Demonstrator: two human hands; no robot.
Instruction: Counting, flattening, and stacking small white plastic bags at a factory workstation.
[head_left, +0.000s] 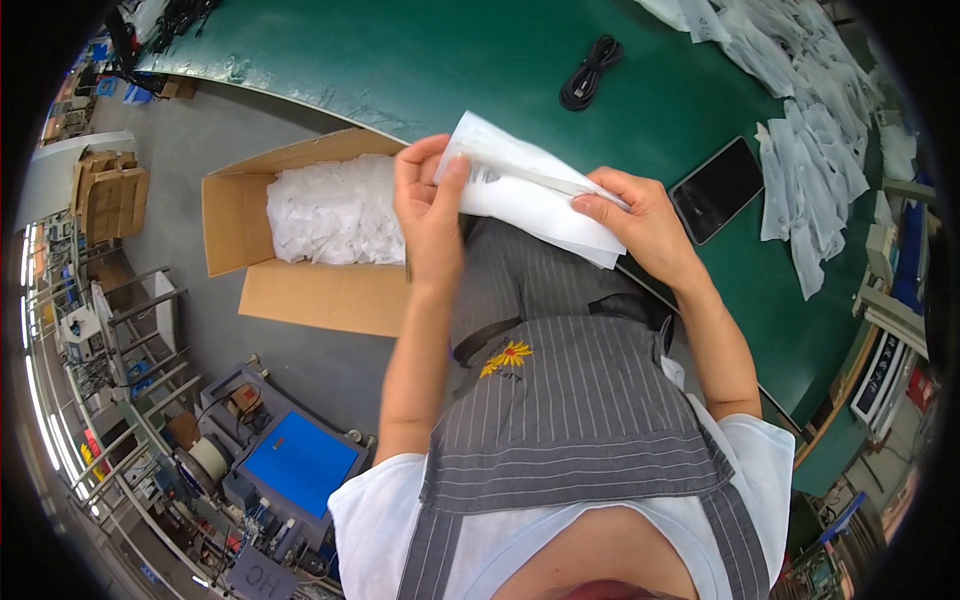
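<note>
A flat white plastic bag [535,190] stretches between my two hands, just over the near edge of the green table. My left hand [430,195] pinches its left end between thumb and fingers. On the other side, my right hand [640,215] grips the right end with the thumb on top. A long fold runs across the bag, and small dark print shows near my left thumb. Whether anything is inside it I cannot tell. Beyond the bag, a coiled black cable [592,73] lies on the table. A black phone [717,190] rests beside my right hand.
Many similar white bags [815,170] are heaped along the table's [420,60] right side. An open cardboard box [325,292] full of white pieces stands left of my knees. More black cables [180,22] lie at the far left. A blue-topped cart [303,462] stands lower left.
</note>
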